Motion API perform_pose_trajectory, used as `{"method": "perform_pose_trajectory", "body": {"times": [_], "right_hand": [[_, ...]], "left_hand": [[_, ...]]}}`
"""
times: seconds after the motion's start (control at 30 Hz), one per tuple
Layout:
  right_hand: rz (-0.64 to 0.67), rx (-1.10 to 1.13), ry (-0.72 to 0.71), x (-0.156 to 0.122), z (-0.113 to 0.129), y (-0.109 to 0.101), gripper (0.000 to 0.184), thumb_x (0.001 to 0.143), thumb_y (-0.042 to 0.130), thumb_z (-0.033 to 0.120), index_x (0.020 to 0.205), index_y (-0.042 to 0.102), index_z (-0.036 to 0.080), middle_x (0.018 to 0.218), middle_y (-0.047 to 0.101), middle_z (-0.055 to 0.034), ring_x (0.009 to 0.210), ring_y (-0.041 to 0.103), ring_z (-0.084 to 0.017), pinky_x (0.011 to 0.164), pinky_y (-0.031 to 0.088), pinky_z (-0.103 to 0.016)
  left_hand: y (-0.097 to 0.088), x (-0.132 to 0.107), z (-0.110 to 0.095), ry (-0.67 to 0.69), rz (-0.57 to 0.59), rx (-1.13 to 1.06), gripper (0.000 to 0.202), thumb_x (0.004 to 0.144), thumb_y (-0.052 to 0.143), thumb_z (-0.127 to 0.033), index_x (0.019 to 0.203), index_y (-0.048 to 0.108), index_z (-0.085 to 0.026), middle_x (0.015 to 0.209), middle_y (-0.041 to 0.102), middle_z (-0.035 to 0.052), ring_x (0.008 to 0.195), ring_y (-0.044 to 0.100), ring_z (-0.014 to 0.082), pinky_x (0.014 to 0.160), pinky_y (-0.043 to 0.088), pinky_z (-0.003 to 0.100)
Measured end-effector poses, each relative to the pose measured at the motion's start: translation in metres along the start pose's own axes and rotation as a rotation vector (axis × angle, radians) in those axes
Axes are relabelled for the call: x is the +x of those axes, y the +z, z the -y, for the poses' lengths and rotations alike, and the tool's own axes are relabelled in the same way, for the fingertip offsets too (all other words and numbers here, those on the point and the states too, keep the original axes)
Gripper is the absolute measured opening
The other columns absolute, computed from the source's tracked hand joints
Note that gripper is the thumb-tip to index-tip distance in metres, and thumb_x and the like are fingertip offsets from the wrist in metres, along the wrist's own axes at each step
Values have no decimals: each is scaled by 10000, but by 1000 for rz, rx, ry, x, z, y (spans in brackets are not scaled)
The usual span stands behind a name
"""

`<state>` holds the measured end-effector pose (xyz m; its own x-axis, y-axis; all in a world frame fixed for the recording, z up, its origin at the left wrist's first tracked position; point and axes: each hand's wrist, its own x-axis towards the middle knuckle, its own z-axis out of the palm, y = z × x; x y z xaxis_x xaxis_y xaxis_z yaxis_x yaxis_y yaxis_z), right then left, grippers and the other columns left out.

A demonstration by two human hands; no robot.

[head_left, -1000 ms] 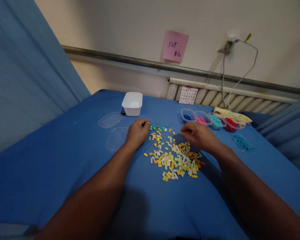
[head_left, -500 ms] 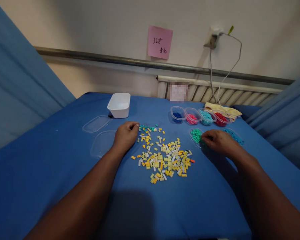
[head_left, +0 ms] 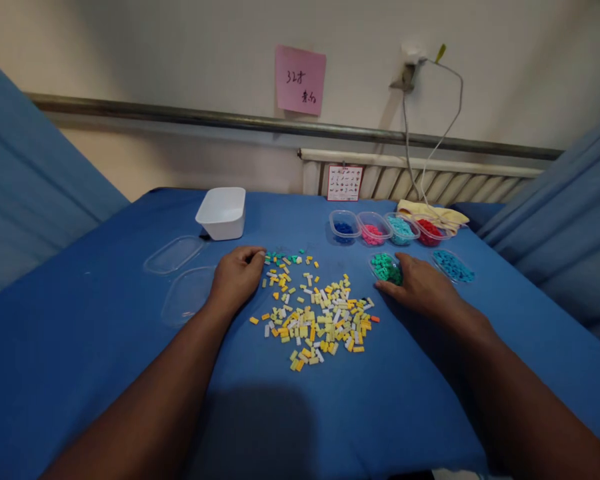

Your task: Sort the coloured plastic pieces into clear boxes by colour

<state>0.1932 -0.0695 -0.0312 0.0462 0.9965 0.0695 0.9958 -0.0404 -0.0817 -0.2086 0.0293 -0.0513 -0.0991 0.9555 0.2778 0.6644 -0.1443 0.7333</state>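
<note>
My left hand (head_left: 237, 277) rests on the blue cloth with its fingers curled closed. Its fingertips are beside a small group of teal-green bricks (head_left: 283, 258); whatever may be between them is hidden. My right hand (head_left: 420, 283) has thumb and fingers spread at the right edge of a shallow clear lid (head_left: 371, 268), which carries a heap of green bricks (head_left: 386, 267). Between the hands lies a loose spread of small yellow, cream and white toy bricks (head_left: 325, 320). One orange brick (head_left: 375, 319) lies at its right edge.
Clear tubs of blue (head_left: 343, 231), pink (head_left: 373, 233), light-blue (head_left: 401, 229) and red bricks (head_left: 429, 231) stand behind. Blue bricks (head_left: 453, 266) lie on another lid at right. A white tub (head_left: 221, 213) and two clear lids (head_left: 173, 257) are at left. A yellow cloth (head_left: 433, 212) lies far right.
My right hand has opened from a pinch to spread fingers at the lid with green bricks. My left hand stays beside the teal-green bricks. The whole view has shifted slightly.
</note>
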Motion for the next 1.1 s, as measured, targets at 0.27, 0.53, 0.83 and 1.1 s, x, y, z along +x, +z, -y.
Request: {"method": "perform_pose_trajectory", "body": {"times": [0.27,0.53,0.83,1.1], "right_hand": [[-11,-106,215,6,-34,2,662,1031,575,711,1256,688,99,1245,778,-282,1136,761,-414,849,541,-438],[-5,-74,46,7,-22,13,687,1026,576,723,1289,701,100,1179,789,-278,1126,748,-437,936,540,-497],[-138,-10,-73,-3,21,12,664,1060,550,705,1335,723,127,1282,777,-261,1204,710,-430,1002,557,-521],[-134,211,-481,41,111,-9,366,1104,567,367,1329,799,192,1315,824,-133,1212,770,-306,1043,570,-391]], "left_hand": [[-2,2,1,0,10,-12,374,945,617,-456,1109,863,-227,1200,850,54,1139,774,310,1050,578,391],[0,-4,0,24,13,-10,351,966,601,-392,1112,858,-202,1206,844,78,1141,772,283,1072,568,390],[2,-11,-8,114,30,74,330,1015,580,-311,1174,847,-201,1270,823,100,1214,755,285,1119,564,408],[4,-11,-9,54,6,44,315,1026,589,-234,1204,847,-209,1294,820,78,1236,752,263,1160,565,395]]}}
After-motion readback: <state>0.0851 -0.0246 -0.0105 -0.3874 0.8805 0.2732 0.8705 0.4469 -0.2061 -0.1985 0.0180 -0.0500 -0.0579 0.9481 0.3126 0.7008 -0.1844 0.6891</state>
